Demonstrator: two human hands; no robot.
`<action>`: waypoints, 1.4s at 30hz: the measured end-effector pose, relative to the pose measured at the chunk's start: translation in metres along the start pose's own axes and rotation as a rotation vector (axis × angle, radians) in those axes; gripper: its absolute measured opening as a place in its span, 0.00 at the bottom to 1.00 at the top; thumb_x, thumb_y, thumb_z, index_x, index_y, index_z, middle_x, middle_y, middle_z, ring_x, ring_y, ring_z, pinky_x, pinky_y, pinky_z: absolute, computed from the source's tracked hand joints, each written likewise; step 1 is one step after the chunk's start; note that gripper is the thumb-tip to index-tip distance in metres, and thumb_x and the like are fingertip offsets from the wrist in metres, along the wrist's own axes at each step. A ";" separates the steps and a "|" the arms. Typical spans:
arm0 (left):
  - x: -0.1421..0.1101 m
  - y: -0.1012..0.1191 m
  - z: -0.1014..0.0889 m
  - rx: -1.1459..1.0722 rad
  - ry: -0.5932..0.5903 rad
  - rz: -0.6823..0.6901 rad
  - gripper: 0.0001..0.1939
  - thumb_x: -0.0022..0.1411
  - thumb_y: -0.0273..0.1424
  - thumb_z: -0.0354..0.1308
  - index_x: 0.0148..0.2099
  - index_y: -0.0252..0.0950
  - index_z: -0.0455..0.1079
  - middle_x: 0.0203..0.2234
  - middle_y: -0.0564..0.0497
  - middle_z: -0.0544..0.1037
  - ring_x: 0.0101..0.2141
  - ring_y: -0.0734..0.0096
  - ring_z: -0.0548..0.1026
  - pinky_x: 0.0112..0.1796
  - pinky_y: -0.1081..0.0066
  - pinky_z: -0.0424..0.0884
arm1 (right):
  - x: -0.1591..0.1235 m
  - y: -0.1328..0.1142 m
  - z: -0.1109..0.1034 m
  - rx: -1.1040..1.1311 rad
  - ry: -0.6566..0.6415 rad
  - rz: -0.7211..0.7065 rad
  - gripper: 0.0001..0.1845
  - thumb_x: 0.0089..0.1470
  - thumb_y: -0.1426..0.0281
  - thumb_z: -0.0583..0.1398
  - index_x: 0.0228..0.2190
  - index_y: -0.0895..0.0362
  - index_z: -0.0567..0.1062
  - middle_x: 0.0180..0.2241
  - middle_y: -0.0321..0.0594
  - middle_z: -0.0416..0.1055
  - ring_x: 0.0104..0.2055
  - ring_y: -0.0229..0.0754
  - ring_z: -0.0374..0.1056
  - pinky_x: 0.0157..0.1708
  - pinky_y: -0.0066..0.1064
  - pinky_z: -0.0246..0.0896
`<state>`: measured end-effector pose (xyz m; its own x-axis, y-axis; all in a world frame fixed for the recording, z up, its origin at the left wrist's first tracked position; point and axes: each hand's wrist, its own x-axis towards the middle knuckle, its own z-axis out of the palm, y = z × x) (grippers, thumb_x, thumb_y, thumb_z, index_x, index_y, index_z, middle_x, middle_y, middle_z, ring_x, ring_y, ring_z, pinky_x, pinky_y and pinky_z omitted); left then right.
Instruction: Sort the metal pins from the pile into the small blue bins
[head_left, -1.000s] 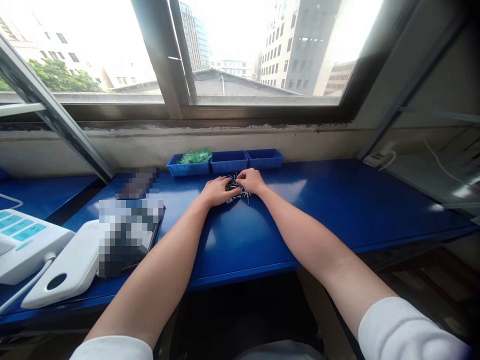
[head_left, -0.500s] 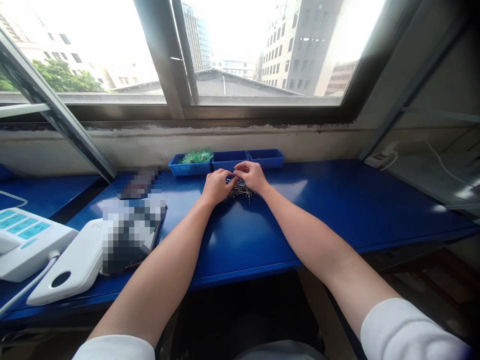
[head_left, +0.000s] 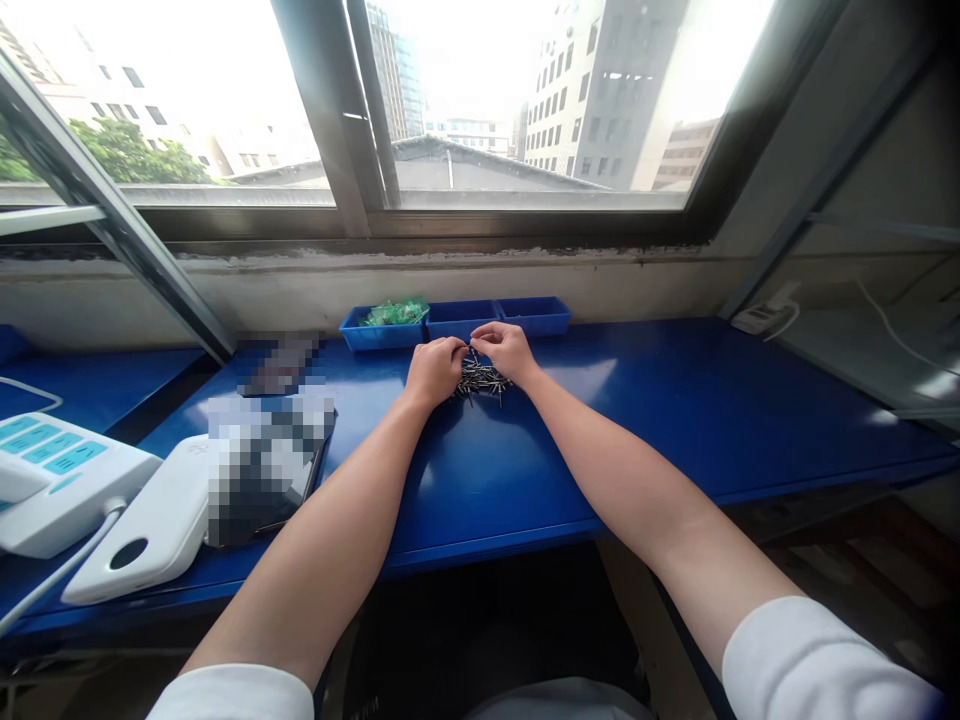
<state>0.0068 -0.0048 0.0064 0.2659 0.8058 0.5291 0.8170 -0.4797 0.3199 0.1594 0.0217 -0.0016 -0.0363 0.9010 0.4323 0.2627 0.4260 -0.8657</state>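
A pile of small, thin metal pieces (head_left: 481, 379), screw-like in shape, lies on the blue table (head_left: 480, 480). My left hand (head_left: 435, 372) is at the pile's left side, its thumb and fingertips pinched. My right hand (head_left: 506, 350) hovers over the pile's right side, also in a pinch. Both sets of fingertips nearly meet above the pieces. Something small and dark shows between them, too small to name. Just behind the hands stand blue bins: one with green pieces in clear wrapping (head_left: 395, 314), a middle bin (head_left: 459, 320) and a right bin (head_left: 534, 316).
At the left lie a white power strip (head_left: 71, 480) with a cable, a white rounded device (head_left: 146, 525) and a pixelated item (head_left: 270, 470). A metal shelf post (head_left: 154, 255) rises on the left. Behind the table are a wall and a window (head_left: 525, 120). A white plug (head_left: 761, 315) sits far right.
My fingertips have shifted slightly over the pile, and the left fingers are drawn in closer, showing more of the metal pieces. The rest looks the same, apart from a slight camera shift.
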 end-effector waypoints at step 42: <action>0.002 -0.008 0.007 0.174 -0.132 -0.251 0.19 0.62 0.38 0.46 0.50 0.36 0.69 0.48 0.42 0.72 0.49 0.52 0.69 0.47 0.58 0.64 | 0.012 0.019 -0.034 -0.961 0.119 0.210 0.37 0.49 0.63 0.55 0.60 0.58 0.56 0.64 0.44 0.47 0.55 0.58 0.49 0.51 0.52 0.51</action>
<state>0.0039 0.0027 -0.0005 0.1002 0.9348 0.3407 0.9375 -0.2034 0.2824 0.1968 0.0378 -0.0039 0.1840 0.9140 0.3617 0.9250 -0.0365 -0.3782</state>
